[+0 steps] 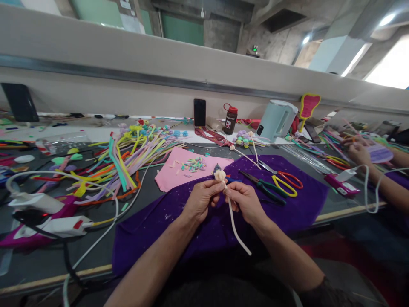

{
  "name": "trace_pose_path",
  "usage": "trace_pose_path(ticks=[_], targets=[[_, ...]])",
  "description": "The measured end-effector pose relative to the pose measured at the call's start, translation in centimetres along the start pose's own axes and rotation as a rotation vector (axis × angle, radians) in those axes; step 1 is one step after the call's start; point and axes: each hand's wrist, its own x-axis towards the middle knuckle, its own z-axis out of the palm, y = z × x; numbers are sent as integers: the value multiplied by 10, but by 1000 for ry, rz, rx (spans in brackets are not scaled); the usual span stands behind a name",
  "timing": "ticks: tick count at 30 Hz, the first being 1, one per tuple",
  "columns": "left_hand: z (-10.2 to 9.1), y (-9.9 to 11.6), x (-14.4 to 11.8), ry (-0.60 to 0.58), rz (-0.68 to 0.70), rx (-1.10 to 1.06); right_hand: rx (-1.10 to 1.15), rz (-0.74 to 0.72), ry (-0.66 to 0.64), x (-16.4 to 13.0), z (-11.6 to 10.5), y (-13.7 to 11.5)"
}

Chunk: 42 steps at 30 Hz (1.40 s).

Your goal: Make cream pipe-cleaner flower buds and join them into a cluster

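Cream pipe cleaner (232,218) pinched between left hand (200,200), right hand (245,203)

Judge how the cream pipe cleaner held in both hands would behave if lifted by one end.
The cream pipe cleaner probably droops: its free tail already curves below the right hand. It looks light, pinched only by fingertips. The coiled end near the left hand suggests it keeps bends.

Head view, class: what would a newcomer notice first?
Both hands, left hand and right hand, pinch a cream pipe-cleaner stem with a curled bud above a purple felt cloth. Left of it sprawls a heap of bright multicoloured pipe cleaners.
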Motion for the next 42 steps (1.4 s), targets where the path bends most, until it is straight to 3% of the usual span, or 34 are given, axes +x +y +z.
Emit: trace_pose_path(ticks=[7,19,34,42], targets=[[2,1,-2,-56,-37,-19,45,-4,2,1,-2,-1],[1,1,0,-12,47,-46,93,101,-62,0,-1,0],[0,-2,1,8,54,-79,97,87,-97,0,0,-2],[2,1,-4,-104,13,-31,170,108,-88,2,-3,-4]])
